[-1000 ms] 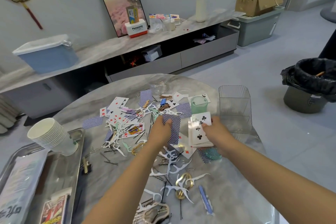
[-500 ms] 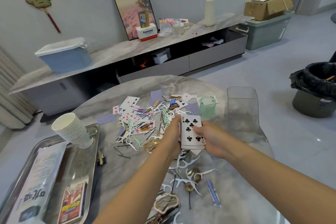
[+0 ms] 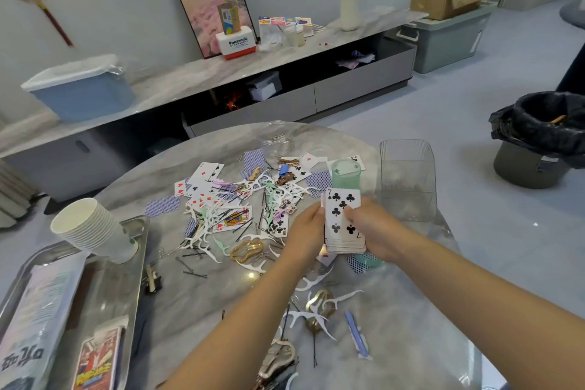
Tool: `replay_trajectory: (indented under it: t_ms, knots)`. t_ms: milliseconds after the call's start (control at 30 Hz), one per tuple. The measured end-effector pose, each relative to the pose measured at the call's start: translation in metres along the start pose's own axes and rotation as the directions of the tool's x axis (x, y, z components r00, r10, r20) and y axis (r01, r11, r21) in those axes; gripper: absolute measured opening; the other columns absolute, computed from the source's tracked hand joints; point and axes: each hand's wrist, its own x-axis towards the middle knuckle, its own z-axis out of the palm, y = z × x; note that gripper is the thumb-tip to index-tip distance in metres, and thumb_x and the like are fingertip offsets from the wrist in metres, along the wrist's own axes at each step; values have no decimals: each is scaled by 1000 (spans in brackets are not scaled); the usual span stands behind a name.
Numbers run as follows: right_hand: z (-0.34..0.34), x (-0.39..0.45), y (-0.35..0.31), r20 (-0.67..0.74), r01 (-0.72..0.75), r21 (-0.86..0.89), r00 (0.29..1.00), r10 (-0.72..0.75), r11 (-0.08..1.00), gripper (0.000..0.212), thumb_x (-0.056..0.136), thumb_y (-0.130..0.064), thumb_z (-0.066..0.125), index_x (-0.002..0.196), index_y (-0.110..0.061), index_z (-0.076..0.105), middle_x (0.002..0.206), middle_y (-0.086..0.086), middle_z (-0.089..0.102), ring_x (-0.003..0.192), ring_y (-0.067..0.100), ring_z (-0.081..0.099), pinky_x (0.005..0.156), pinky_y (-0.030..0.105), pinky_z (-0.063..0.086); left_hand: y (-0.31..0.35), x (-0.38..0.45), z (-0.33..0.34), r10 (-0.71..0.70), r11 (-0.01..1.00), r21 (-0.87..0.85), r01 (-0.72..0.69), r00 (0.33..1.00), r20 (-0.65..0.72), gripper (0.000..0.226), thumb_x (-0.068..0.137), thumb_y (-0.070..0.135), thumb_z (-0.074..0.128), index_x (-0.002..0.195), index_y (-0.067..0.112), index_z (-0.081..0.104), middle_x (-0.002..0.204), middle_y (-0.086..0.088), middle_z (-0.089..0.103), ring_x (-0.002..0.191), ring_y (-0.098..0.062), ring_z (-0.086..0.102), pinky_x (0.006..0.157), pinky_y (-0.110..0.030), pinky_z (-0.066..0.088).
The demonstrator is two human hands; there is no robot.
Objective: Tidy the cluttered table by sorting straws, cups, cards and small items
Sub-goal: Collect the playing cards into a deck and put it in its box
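Observation:
I hold a stack of playing cards [image 3: 338,218], seven of clubs on top, just above the round marble table [image 3: 202,304]. My left hand [image 3: 305,231] grips its left edge and my right hand [image 3: 372,231] grips its right side, thumb on the top card. More loose cards [image 3: 205,174], white floss picks [image 3: 202,225], black hairpins and hair clips lie scattered to the left and in front. A stack of white paper cups [image 3: 91,228] lies tilted on the metal tray [image 3: 139,250] at the left.
A clear ribbed container [image 3: 408,177] stands right of the hands, a green cup [image 3: 346,174] behind the stack, a small glass jar [image 3: 277,139] farther back. The tray also holds a card box [image 3: 98,361] and a packet. A black-lined bin [image 3: 544,139] stands on the floor at right.
My left hand lifted off the blue-backed card on the table and joined my right hand at the stack. Both hands now hold the stack squared up, slightly nearer me.

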Motion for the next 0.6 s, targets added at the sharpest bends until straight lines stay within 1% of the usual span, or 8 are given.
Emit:
replay_trajectory:
  t_ms: [67, 133, 167, 233, 300, 367, 467, 600]
  knots:
    - [-3, 0, -1, 11, -8, -59, 1000, 8, 998, 28, 99, -12, 37, 127, -13, 42, 113, 18, 61, 84, 33, 65, 52, 41, 54, 2, 2, 1, -3, 998, 64, -1, 998, 62, 29, 102, 24, 37, 100, 31, 65, 89, 9, 66, 83, -11, 59, 72, -24, 46]
    - [-10, 0, -5, -66, 39, -289, 996, -61, 957, 31, 100, -17, 38, 131, -10, 36, 120, 15, 57, 90, 28, 58, 62, 33, 49, -2, 11, -2, -10, 971, 239, -13, 995, 97, 31, 101, 18, 36, 113, 28, 63, 91, 2, 64, 74, -11, 51, 62, -20, 39]
    - [-13, -1, -6, -116, 63, -416, 986, -121, 907, 32, 100, -17, 38, 131, -9, 34, 121, 14, 56, 91, 26, 53, 63, 30, 43, -6, 17, -5, -2, 924, 382, -36, 995, 99, 33, 100, 17, 37, 124, 24, 59, 99, -3, 64, 75, -13, 52, 61, -19, 39]
    - [-18, -2, -8, -138, 63, -544, 977, -163, 837, 34, 100, -15, 37, 132, -8, 32, 122, 15, 54, 94, 27, 51, 66, 29, 39, -19, 28, -7, 5, 744, 664, -71, 995, 101, 38, 97, 26, 47, 133, 15, 53, 121, -9, 59, 92, -19, 57, 74, -24, 45]
    - [-21, -3, -6, -124, 38, -604, 982, -141, 796, 38, 99, -14, 38, 136, -9, 29, 125, 16, 53, 104, 30, 53, 73, 29, 39, -28, 33, -5, -41, 549, 833, -62, 994, 100, 53, 88, 44, 60, 130, 14, 51, 128, -9, 48, 114, -25, 47, 96, -35, 41]
    - [-24, -4, -5, -118, 32, -666, 982, -148, 745, 43, 98, -13, 39, 139, -10, 26, 127, 16, 53, 111, 33, 52, 75, 28, 38, -30, 36, 0, -72, 420, 906, -53, 993, 91, 68, 78, 53, 68, 128, 12, 45, 129, -11, 41, 122, -29, 37, 102, -39, 35]
    - [-28, -3, -4, -106, 40, -680, 983, -152, 733, 47, 97, -11, 40, 141, -10, 24, 128, 17, 53, 114, 33, 52, 75, 27, 36, -24, 40, 5, -67, 335, 941, -50, 995, 77, 74, 74, 52, 72, 125, 7, 43, 128, -13, 44, 122, -31, 39, 99, -40, 34]
    - [-31, -3, -3, -93, 41, -668, 986, -139, 743, 46, 98, -12, 39, 141, -11, 24, 128, 16, 53, 115, 32, 52, 76, 27, 37, -16, 43, -3, -112, 345, 928, -138, 976, 187, 60, 76, 41, 75, 124, 19, 47, 126, -10, 42, 121, -30, 39, 100, -43, 31]
